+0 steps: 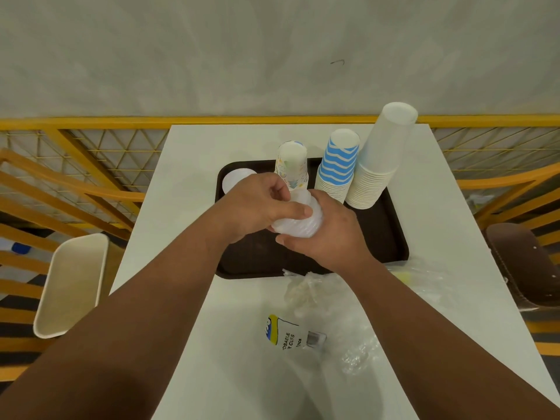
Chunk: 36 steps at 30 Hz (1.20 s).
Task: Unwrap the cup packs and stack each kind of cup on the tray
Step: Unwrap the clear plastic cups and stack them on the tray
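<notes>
Three stacks (339,168) are set on the tray (385,237); a clear cup stack (298,221), above the tray, is gripped by both hands (257,204) (327,234). Wrappers (318,322) are left on the worktop (242,359).

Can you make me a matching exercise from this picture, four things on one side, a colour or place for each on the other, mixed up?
Things:
1. tallest cup stack
2. middle cup stack
3. tray
4. printed wrapper

Descriptions:
A. dark brown
B. lying on the table, nearer than the tray
C. plain white
D. blue and white stripes

Pairs: 1-C, 2-D, 3-A, 4-B
</notes>
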Available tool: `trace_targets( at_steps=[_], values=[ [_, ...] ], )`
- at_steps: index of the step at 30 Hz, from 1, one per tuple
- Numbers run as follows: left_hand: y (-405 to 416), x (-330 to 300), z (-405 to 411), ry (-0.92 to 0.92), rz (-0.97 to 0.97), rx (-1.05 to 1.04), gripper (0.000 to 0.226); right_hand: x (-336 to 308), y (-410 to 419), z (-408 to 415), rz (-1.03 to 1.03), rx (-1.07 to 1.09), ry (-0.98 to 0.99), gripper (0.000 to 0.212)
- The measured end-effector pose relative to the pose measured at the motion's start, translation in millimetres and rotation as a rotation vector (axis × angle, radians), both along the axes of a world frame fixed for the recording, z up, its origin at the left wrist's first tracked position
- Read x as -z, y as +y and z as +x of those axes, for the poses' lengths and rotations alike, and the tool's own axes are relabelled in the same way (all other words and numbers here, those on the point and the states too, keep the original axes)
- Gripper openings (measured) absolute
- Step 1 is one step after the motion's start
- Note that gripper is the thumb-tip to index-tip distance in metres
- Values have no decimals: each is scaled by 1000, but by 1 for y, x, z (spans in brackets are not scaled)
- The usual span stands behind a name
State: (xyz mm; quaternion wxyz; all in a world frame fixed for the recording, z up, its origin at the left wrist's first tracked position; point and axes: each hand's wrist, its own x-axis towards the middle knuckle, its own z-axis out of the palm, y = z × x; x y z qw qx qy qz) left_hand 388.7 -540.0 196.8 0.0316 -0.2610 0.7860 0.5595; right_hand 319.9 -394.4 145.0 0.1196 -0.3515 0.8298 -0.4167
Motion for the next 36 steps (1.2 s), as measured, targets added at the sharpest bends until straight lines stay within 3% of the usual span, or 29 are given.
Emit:
trace_targets(
  at_steps=[4, 9, 13, 16, 20, 31, 36],
  values=[
    [0, 0, 2, 20, 4, -30, 42, 7, -1, 0, -27, 34, -4, 80],
    [-14, -7, 4, 27, -122, -71, 52, 15, -5, 0, -111, 94, -70, 83],
    [-54, -12, 4, 42, -464, -208, 61, 18, -6, -1, -106, 108, -73, 82],
    [-85, 3, -6, -66, -672, -130, 70, 22, -7, -3, -78, 116, -73, 83],
    [-97, 31, -22, -168, -707, 31, 76, 27, -7, -4, -55, 117, -74, 83],
    [-92, 51, -42, -283, -782, 210, 76, 31, -5, -9, 18, 112, -95, 90],
    [-86, 59, -43, -293, -821, 201, 73, 30, -2, -10, 12, 108, -101, 89]
  ],
)
